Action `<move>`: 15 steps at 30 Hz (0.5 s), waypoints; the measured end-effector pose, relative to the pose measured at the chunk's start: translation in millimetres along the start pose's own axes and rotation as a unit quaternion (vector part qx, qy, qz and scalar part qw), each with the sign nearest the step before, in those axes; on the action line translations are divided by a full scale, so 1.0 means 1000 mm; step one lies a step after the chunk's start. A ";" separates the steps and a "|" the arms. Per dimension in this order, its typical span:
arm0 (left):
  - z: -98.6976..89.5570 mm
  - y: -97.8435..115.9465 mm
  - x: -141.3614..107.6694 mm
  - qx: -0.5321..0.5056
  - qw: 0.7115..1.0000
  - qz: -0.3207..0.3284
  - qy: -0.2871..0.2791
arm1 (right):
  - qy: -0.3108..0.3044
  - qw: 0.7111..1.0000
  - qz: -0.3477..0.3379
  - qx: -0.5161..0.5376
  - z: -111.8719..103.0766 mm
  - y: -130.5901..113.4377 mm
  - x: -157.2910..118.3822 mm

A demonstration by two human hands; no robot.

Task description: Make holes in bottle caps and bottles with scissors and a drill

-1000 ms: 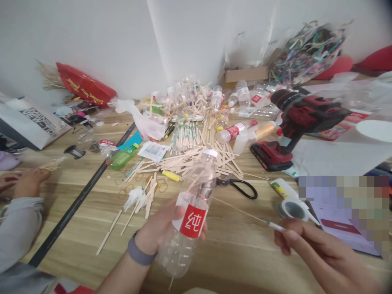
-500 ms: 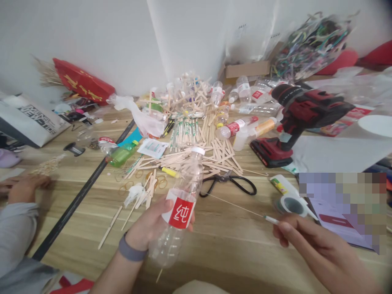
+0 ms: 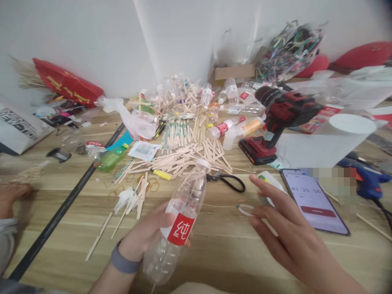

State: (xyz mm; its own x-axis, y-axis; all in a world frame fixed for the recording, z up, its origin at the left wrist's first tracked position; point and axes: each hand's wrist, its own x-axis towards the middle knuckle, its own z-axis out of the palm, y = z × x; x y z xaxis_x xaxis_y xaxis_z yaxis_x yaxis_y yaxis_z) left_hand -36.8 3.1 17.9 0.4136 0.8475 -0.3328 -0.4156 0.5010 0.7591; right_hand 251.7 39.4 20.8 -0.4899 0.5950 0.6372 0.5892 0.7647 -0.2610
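You have room over the near desk (image 3: pixel 225 241), but beyond the thin strand (image 3: pixel 219 206) the scissors (image 3: pixel 218 177), wooden sticks (image 3: pixel 179 160) and drill (image 3: pixel 286 107) obstruct you.

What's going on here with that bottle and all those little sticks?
Someone's left hand is holding a clear bottle, tilted, with its white cap on. The right hand is at a curved white strip, and a thin strand runs between the strip and the bottle. Behind the bottle, lots of flat wooden sticks lie in a messy pile on the table, near a red and black drill. Another person's hand shows at the left edge.
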 end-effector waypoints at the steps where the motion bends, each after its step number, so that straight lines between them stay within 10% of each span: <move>1: 0.000 -0.001 0.000 -0.003 1.000 -0.003 -0.008 | 0.008 1.000 -0.011 0.005 0.003 -0.002 0.005; 15: 0.008 -0.009 0.004 -0.019 0.999 -0.004 -0.027 | 0.039 0.988 0.066 0.135 0.014 -0.011 0.023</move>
State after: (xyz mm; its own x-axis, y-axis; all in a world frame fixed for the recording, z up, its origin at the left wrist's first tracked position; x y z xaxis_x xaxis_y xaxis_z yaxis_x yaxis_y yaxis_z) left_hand -24.7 0.7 14.2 0.4593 0.8335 -0.3070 -0.4424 0.5144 0.7346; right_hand 225.3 48.0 28.3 -0.3632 0.6817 0.6351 0.4463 0.7256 -0.5237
